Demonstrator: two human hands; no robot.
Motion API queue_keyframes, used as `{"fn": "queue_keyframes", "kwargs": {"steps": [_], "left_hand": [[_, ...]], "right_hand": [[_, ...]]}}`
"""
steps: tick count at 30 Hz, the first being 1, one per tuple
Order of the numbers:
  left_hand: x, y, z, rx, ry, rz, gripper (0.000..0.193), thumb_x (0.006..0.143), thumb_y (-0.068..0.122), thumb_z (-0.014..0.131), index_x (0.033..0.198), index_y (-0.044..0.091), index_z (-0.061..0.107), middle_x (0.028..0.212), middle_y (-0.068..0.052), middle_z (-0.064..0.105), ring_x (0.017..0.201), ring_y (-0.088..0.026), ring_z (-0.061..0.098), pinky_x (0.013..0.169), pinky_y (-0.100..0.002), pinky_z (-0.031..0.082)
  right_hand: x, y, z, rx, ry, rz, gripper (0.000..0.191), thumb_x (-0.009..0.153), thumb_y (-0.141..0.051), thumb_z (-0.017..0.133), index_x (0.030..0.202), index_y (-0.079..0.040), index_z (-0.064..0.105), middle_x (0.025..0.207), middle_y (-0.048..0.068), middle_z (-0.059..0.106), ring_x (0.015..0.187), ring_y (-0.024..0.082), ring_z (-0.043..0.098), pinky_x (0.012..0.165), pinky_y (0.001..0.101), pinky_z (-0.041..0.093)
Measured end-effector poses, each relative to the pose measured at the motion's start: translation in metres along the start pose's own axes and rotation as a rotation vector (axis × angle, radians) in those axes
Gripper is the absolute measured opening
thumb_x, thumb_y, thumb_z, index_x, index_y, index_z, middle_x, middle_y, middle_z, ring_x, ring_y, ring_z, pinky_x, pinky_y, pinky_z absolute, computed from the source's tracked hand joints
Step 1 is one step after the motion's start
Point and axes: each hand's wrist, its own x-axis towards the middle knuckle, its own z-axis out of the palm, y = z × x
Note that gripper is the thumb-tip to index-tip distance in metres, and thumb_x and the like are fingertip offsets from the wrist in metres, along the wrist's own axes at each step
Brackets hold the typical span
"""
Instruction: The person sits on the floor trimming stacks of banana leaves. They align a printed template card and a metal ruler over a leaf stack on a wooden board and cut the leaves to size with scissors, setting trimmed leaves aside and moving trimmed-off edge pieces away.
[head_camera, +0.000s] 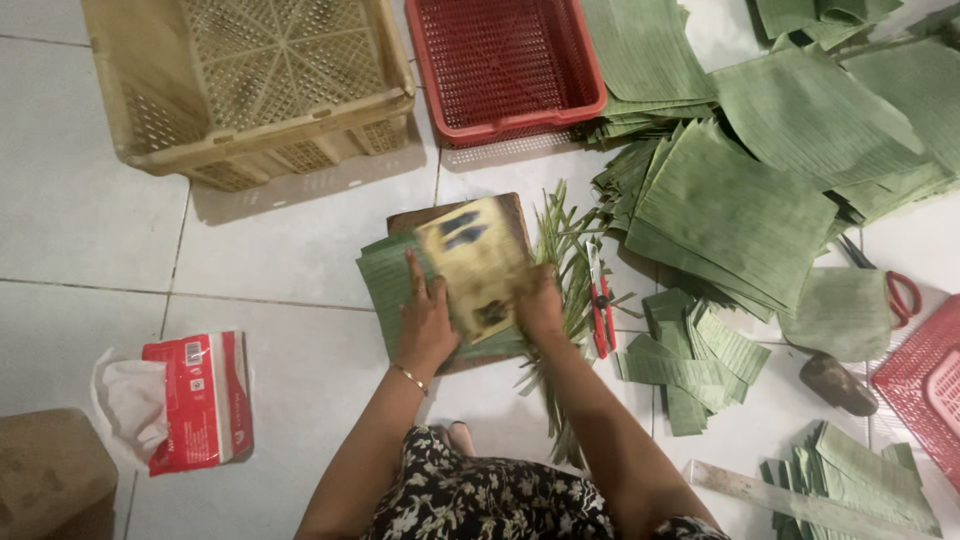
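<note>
Yellow card (478, 262) lying on stacked green leaf pieces (385, 282), left hand (425, 325) flat with fingers spread pressing its edge, right hand (541, 305) gripping the other edge, red-handled cutter (601, 305) just beside

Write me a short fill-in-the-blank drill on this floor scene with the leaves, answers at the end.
1. Both hands, left hand and right hand, press a yellowish card onto a stack of green ____.
2. The empty basket beside the beige crate is ____ in colour.
3. The red-handled cutter lies to the ____ of the right hand.
4. The tissue pack lies on the person's ____ side.

Answers: leaves; red; right; left
</note>
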Motion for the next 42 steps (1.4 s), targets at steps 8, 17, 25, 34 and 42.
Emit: {"fn": "queue_keyframes", "kwargs": {"steps": [8,17,25,34,42], "left_hand": [[0.011,-0.023,0.024,0.186,0.1,0.144,0.052,0.073,0.001,0.077,0.122,0.002,0.06,0.151,-0.02,0.038,0.141,-0.039,0.045,0.101,-0.053,0.051],[0.054,-0.052,0.018,0.376,0.184,0.357,0.015,0.082,0.0,0.064,0.08,0.009,0.076,0.091,-0.014,0.073,0.087,-0.029,0.069,0.104,-0.046,0.047],[0.084,-0.061,0.002,0.384,0.089,0.365,0.017,0.08,-0.001,0.069,0.093,0.007,0.075,0.109,-0.015,0.071,0.107,-0.031,0.066,0.107,-0.046,0.043],[0.106,-0.063,-0.034,0.232,-0.162,-0.016,0.122,0.058,0.037,0.099,0.154,0.012,0.029,0.151,-0.016,0.048,0.137,-0.035,0.049,0.113,-0.065,0.03],[0.115,-0.071,-0.04,0.186,-0.246,-0.051,0.136,0.05,0.043,0.101,0.158,0.018,0.022,0.144,-0.016,0.058,0.133,-0.038,0.053,0.106,-0.054,0.036]], "right_hand": [[0.066,0.063,-0.146,0.651,0.701,-0.245,0.037,0.1,-0.012,0.067,0.131,-0.003,0.047,0.116,0.012,0.058,0.097,0.019,0.058,0.082,0.0337,0.052],[-0.01,0.051,-0.08,0.547,0.239,-0.323,0.017,0.107,-0.016,0.061,0.116,-0.003,0.063,0.108,0.017,0.062,0.095,0.029,0.056,0.084,0.0426,0.049],[-0.146,0.033,0.135,1.059,-0.909,0.283,0.046,0.097,-0.012,0.051,0.143,-0.007,0.046,0.146,0.011,0.056,0.138,0.033,0.052,0.103,0.0497,0.053],[-0.157,-0.009,0.174,1.546,-0.44,0.518,0.039,0.095,-0.017,0.065,0.13,-0.01,0.049,0.124,0.005,0.059,0.116,0.024,0.056,0.1,0.0518,0.044],[-0.157,-0.02,0.165,1.488,-0.335,0.636,0.047,0.096,-0.024,0.064,0.135,-0.006,0.046,0.134,0.015,0.059,0.123,0.03,0.058,0.103,0.0501,0.048]]}}
